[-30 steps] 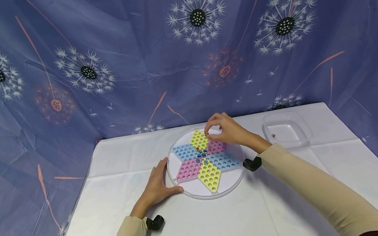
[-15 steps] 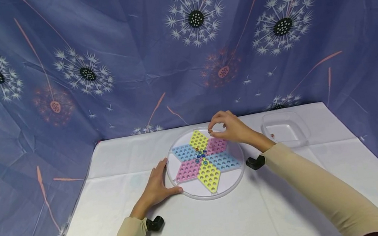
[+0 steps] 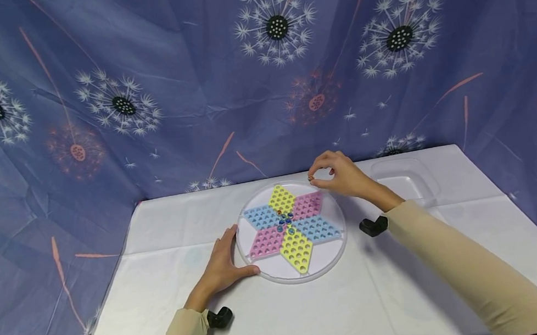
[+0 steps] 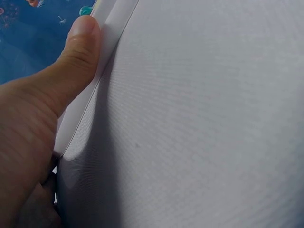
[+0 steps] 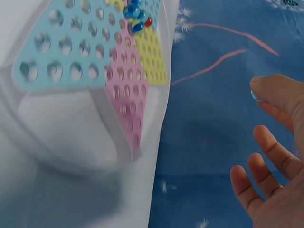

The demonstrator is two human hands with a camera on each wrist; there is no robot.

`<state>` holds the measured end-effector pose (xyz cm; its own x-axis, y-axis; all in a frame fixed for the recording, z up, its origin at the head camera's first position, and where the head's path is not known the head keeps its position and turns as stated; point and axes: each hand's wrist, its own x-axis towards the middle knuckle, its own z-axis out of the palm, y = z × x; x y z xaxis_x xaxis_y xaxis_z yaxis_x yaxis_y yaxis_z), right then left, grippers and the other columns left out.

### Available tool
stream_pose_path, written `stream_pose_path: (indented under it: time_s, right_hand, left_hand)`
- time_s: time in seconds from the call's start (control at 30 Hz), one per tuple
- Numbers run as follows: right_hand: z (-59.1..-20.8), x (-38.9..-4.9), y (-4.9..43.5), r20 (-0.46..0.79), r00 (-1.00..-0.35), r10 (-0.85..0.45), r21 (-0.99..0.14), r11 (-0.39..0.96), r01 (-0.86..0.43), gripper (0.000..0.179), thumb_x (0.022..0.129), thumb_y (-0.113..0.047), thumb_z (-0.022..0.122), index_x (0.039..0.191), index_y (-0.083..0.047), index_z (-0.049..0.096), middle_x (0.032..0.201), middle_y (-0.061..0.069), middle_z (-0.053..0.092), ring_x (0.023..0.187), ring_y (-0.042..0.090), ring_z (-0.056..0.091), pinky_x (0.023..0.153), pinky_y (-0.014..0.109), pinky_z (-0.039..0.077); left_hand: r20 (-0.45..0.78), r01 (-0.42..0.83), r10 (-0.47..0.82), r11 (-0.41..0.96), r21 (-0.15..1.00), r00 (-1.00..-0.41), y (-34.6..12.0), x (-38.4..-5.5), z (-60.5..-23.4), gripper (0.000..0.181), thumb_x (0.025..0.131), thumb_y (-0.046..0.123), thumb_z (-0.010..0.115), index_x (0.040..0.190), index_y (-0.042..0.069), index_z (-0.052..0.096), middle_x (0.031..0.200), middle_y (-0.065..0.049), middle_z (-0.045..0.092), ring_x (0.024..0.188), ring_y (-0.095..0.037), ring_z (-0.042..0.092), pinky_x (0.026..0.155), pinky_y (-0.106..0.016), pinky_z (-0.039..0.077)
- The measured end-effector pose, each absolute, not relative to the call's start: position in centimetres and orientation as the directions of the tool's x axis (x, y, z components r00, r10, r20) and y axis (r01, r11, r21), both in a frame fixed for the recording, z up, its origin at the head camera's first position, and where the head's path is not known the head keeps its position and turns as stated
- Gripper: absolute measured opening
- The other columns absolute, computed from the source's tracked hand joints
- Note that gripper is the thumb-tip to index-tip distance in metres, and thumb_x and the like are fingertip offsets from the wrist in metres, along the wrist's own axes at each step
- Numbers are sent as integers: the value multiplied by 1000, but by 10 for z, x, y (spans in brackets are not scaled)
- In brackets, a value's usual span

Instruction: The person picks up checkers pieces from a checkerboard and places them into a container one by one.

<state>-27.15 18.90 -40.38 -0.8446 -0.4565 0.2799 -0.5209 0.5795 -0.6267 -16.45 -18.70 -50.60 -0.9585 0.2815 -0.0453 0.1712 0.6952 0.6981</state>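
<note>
A round Chinese checkers board (image 3: 325, 255) with a star of yellow, pink and blue points lies on the table. Several blue and teal glass marbles (image 3: 288, 221) and an orange one (image 3: 279, 212) cluster at its centre. My left hand (image 3: 221, 264) rests against the board's left rim, fingers spread; its thumb (image 4: 78, 54) lies on the rim in the left wrist view. My right hand (image 3: 344, 175) is raised over the board's far right edge. Between thumb and index finger it pinches a small marble (image 5: 255, 96), mostly covered by the fingertips, its other fingers loosely bent.
Beyond the right forearm stands a clear plastic container (image 3: 412, 184), partly hidden by that arm. A white cloth (image 3: 340, 314) covers the table. Behind its far edge hangs a blue curtain (image 3: 219, 84) with a dandelion print.
My right hand has moved right and slightly up, away from the star, still pinching the marble. The forearm now hides the marble seen earlier in the container. My left hand stays put.
</note>
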Motion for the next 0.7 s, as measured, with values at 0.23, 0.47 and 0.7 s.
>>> stream_pose_path:
  time_s: [0.23, 0.47, 0.7]
  right_hand:
    - [-406, -272, 220, 306, -863, -402, -596, 626, -503, 12, 93, -18, 79, 105, -16, 78, 120, 9, 61, 102, 28, 49, 79, 40, 46]
    - [-403, -269, 255, 300, -896, -326, -583, 681, -443, 16, 95, -19, 77, 108, -11, 78, 124, 15, 61, 96, 29, 50, 76, 40, 44]
    - [-404, -266, 289, 293, -920, -259, -572, 724, -386, 20, 95, -22, 77, 110, -10, 78, 125, 15, 62, 111, 37, 57, 79, 44, 52]
  left_hand:
    - [-44, 173, 284, 694, 698, -958, -187, -165, -507, 128, 70, 46, 94, 165, 6, 18, 170, -17, 19, 157, -35, 10, 129, -50, 6]
    - [-48, 167, 281, 691, 703, -959, -188, -164, -507, 128, 70, 46, 94, 165, 7, 18, 170, -17, 17, 157, -36, 9, 129, -52, 6]
    - [-49, 164, 276, 696, 699, -960, -187, -165, -508, 127, 70, 46, 94, 165, 8, 19, 170, -18, 18, 157, -38, 10, 128, -54, 9]
